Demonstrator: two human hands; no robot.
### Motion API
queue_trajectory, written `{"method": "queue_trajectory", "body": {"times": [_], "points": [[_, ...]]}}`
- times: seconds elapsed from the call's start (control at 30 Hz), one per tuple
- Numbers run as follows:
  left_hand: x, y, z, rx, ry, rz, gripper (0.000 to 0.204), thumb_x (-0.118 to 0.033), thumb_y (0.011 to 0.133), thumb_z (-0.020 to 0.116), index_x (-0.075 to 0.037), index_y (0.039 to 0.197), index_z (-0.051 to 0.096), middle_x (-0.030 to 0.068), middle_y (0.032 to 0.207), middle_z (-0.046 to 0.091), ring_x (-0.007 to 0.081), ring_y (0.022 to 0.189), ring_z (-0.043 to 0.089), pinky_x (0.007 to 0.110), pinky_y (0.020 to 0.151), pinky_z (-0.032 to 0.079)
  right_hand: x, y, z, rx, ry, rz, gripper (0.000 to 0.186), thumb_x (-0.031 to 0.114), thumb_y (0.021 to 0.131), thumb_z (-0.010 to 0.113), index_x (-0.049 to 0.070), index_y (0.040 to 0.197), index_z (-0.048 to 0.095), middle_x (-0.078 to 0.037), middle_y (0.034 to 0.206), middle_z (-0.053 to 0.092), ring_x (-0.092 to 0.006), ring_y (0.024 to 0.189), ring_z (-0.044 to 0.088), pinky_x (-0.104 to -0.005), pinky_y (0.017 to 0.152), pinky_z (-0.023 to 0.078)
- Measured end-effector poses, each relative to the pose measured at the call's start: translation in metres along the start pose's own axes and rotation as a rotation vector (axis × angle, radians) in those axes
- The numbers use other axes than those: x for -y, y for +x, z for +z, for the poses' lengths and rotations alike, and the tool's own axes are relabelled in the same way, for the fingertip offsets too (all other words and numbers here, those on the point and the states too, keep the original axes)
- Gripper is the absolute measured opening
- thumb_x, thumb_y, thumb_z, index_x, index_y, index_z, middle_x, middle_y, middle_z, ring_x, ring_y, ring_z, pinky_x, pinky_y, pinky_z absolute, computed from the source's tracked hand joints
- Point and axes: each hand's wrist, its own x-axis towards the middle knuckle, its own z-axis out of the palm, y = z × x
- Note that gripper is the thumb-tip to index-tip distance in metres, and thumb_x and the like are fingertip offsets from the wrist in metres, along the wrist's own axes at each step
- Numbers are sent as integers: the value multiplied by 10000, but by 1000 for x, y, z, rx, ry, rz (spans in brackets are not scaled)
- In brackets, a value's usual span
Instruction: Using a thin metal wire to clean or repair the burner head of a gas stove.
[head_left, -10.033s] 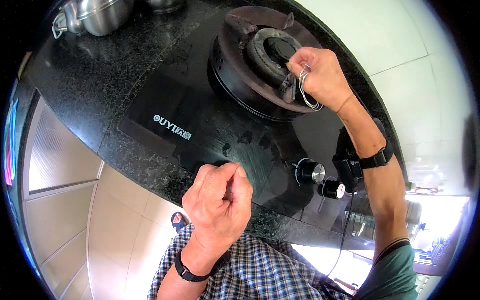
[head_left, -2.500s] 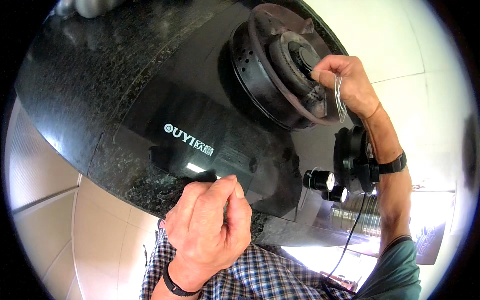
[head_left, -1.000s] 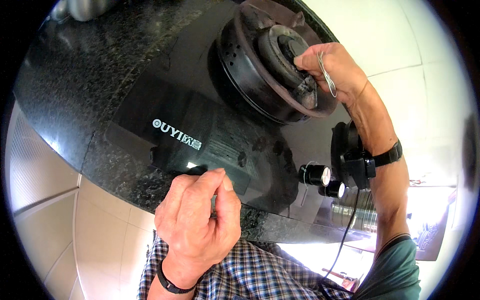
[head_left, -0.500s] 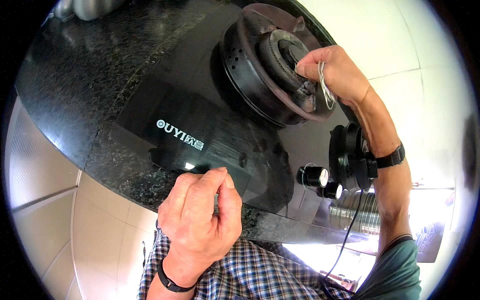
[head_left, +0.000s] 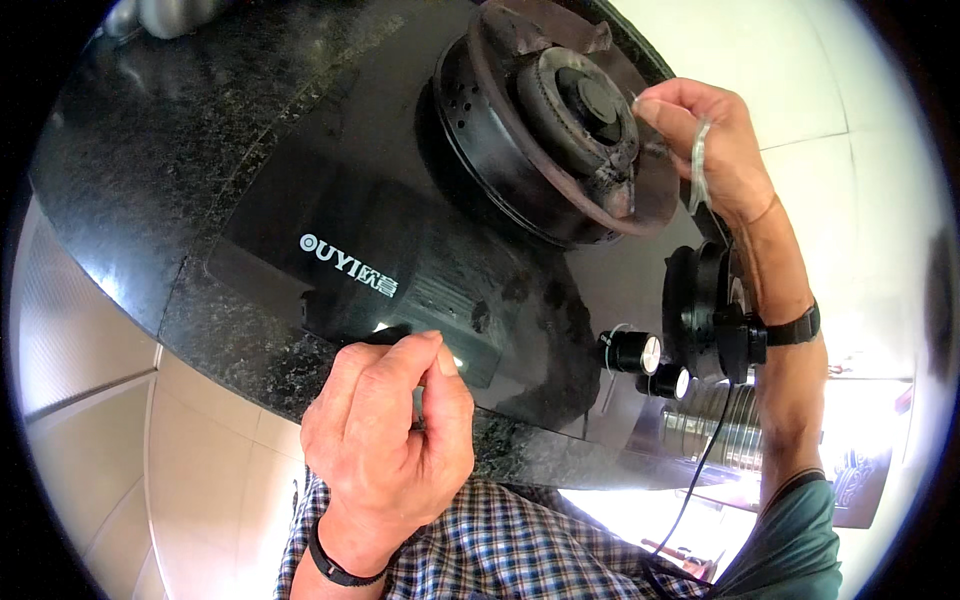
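Observation:
My right hand (head_left: 705, 150) is raised at the right rim of the gas burner (head_left: 520, 150). Its thumb and forefinger pinch a thin pale wire (head_left: 698, 165), whose looped strands hang against the palm; a tiny tip pokes out past the fingertips. The fingertips are apart from the burner's round cap (head_left: 597, 97). Low in front of me, my left hand (head_left: 390, 430) is closed in a pinch, thumb pressed to forefinger, over the near edge of the black stove top (head_left: 330, 210). What it holds, if anything, is hidden.
Two black knobs (head_left: 635, 352) stand on the stove's right part, beside a second round black burner (head_left: 690, 310). A small black box (head_left: 740, 335) with a cable sits at my right wrist. Dark speckled counter (head_left: 130, 180) surrounds the stove; metal vessels (head_left: 175, 15) stand far left.
My right hand has drawn back to the right, away from the burner's cap, carrying the wire with it. My left hand keeps its pinch and has shifted slightly left.

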Motion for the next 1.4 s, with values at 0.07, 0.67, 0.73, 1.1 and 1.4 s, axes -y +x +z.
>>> {"method": "queue_trajectory", "body": {"times": [0.07, 0.67, 0.73, 1.1, 1.4], "points": [[0, -1, 2, -29, -26, 3, 127, 84, 810, 676, 23, 922, 673, 40, 680, 557, 73, 511, 435, 219, 452, 323, -7, 0, -8, 60, 69, 24, 127, 153, 896, 697, 30, 921, 710, 46, 647, 594, 3, 470, 429, -164, 413, 285], [-3, 0, 4, -47, 31, 4, 167, 104, 762, 690, 7, 896, 673, 52, 693, 581, 68, 470, 476, 215, 414, 357, -26, -8, 3, 168, -181, -208, 193, 152, 897, 665, -32, 940, 705, -24, 769, 671, -78, 729, 578, -255, 678, 481], [-4, 0, 4, -53, 35, -3, 167, 104, 761, 690, 6, 895, 675, 48, 686, 579, 64, 470, 473, 213, 415, 353, -27, -8, 4, 163, -207, -210, 195, 158, 898, 661, -28, 937, 708, -15, 759, 668, -75, 717, 575, -257, 660, 481], [-5, 0, 3, -42, 35, -7, 166, 99, 760, 693, 11, 899, 675, 60, 693, 597, 74, 480, 504, 210, 424, 373, -26, -7, 10, 150, -240, -291, 190, 141, 901, 635, -23, 955, 712, -34, 735, 669, -81, 676, 577, -262, 622, 478], [-3, 1, 2, -31, 25, -7, 166, 87, 766, 696, 8, 910, 675, 67, 708, 606, 86, 480, 523, 217, 427, 396, -22, -3, 15, 130, -295, -301, 193, 136, 908, 620, -37, 942, 698, -43, 703, 645, -89, 651, 567, -273, 617, 475]]}}
